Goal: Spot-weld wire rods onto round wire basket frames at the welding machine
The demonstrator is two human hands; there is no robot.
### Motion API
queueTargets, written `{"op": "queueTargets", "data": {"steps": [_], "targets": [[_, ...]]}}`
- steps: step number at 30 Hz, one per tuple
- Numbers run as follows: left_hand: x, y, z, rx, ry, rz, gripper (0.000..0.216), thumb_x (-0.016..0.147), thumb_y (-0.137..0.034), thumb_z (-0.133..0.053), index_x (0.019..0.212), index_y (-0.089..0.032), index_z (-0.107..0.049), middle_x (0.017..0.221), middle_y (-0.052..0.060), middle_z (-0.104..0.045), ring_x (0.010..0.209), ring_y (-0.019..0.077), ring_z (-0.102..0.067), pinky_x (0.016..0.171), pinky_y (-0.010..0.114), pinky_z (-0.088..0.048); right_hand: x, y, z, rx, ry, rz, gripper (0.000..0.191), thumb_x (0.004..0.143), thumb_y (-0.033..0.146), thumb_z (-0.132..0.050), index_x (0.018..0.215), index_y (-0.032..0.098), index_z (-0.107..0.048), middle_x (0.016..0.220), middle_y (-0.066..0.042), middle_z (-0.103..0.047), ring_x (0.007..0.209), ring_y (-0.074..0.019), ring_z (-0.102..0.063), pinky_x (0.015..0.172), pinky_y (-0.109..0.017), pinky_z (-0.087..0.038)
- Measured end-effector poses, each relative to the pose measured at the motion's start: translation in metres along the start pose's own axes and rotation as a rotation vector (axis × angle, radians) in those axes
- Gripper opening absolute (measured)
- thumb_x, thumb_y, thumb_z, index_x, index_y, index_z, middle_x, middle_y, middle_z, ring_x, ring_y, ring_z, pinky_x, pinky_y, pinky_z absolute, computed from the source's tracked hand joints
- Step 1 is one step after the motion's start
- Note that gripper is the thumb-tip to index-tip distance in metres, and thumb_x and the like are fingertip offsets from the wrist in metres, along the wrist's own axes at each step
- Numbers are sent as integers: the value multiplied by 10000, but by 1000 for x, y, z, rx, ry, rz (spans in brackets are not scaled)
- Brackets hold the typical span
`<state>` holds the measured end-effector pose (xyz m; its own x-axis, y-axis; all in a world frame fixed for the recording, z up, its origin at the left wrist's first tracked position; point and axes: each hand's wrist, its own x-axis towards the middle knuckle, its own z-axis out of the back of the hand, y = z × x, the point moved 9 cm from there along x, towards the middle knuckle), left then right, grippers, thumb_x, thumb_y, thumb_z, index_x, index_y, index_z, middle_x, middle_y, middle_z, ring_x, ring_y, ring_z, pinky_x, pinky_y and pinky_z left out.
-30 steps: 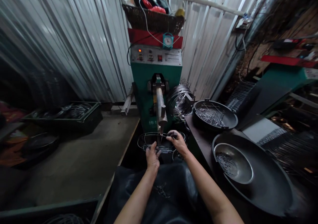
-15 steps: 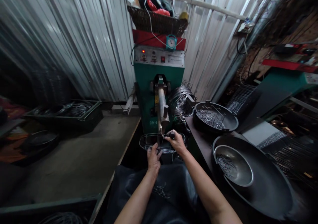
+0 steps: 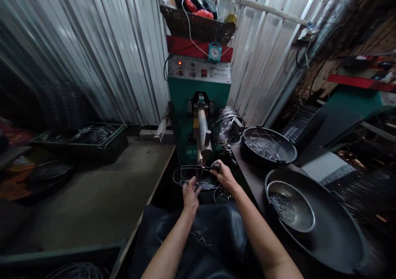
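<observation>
An oval wire rack (image 3: 181,181) of thin bright metal rods sits at the electrode tip of a green spot welding machine (image 3: 182,93). My left hand (image 3: 191,195) grips its near side, thumb up and fingers partly hidden behind the rods. My right hand (image 3: 225,176) is closed around a small dark block (image 3: 215,167) at the rack's upper right edge, close to the tip. Whether the block touches the wire is hard to tell. Several short wire pieces (image 3: 201,236) lie on the dark apron (image 3: 222,225) over my lap.
To the right, a steel bowl (image 3: 309,213) with short wire pieces sits in a large dark pan (image 3: 337,237). Behind it stands a smaller black pan (image 3: 289,152) of wire parts. A wire coil (image 3: 227,124) is beside the machine. Green bins (image 3: 111,147) stand left.
My right hand has shifted slightly right with the dark block, away from the electrode tip. My left hand and the wire rack stay nearly in place.
</observation>
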<state>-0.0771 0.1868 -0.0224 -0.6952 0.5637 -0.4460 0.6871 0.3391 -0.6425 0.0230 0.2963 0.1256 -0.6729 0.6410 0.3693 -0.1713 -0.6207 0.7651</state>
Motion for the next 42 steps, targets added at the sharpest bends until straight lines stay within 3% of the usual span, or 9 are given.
{"op": "queueTargets", "data": {"steps": [2, 7, 13, 22, 27, 34, 39, 42], "targets": [[-2, -1, -2, 16, 8, -8, 335, 569, -349, -706, 779, -200, -492, 768, -25, -518, 710, 113, -536, 772, 381, -471, 0, -1, -3, 65, 6, -27, 143, 761, 289, -549, 854, 210, -475, 766, 12, -544, 720, -148, -504, 716, -278, -413], [-6, 3, -5, 16, 26, 21, 339, 564, -345, -707, 796, -200, -507, 793, -13, -525, 713, 120, -540, 744, 365, -479, 0, 2, -7, 31, 46, 23, 230, 686, 259, -610, 874, 201, -492, 924, -35, -530, 871, -182, -492, 820, -321, -393], [-2, -6, -1, 18, -11, -15, 346, 553, -349, -715, 763, -196, -486, 731, -37, -501, 689, 107, -532, 763, 364, -466, -3, -7, 4, 64, 47, -55, 164, 751, 257, -543, 907, 206, -541, 824, -7, -565, 800, -169, -522, 779, -303, -406], [-5, -2, -1, 14, 9, 2, 369, 534, -345, -727, 788, -193, -507, 790, -23, -511, 713, 112, -528, 761, 371, -469, -3, -8, -3, 426, 17, -106, 216, 721, 332, -626, 881, 207, -551, 842, 0, -614, 808, -154, -563, 788, -292, -434], [-8, 5, -4, 12, 24, 33, 369, 538, -352, -718, 786, -196, -494, 750, -35, -504, 681, 108, -533, 744, 363, -475, -3, -19, -5, 427, -43, -131, 262, 648, 321, -689, 793, 207, -504, 783, 22, -567, 738, -136, -536, 724, -266, -435], [-5, 6, -3, -14, 3, 42, 358, 546, -355, -710, 791, -198, -502, 727, -33, -505, 664, 107, -539, 735, 355, -478, -3, -12, 1, 254, -143, -109, 191, 730, 336, -603, 808, 205, -487, 827, -12, -579, 760, -148, -540, 746, -289, -429], [-3, 3, 2, -8, -20, 33, 359, 550, -360, -710, 790, -198, -498, 729, -33, -509, 659, 109, -539, 727, 357, -482, -3, -6, -2, 280, -50, -70, 321, 661, 254, -653, 892, 220, -433, 964, -28, -585, 848, -155, -558, 797, -308, -435], [-4, 1, 3, -12, -15, 25, 357, 539, -349, -717, 776, -194, -499, 731, -32, -510, 668, 110, -541, 732, 364, -484, -2, -7, 1, 388, -29, -104, 317, 662, 241, -643, 922, 224, -462, 915, -9, -599, 821, -150, -575, 799, -319, -446]]}}
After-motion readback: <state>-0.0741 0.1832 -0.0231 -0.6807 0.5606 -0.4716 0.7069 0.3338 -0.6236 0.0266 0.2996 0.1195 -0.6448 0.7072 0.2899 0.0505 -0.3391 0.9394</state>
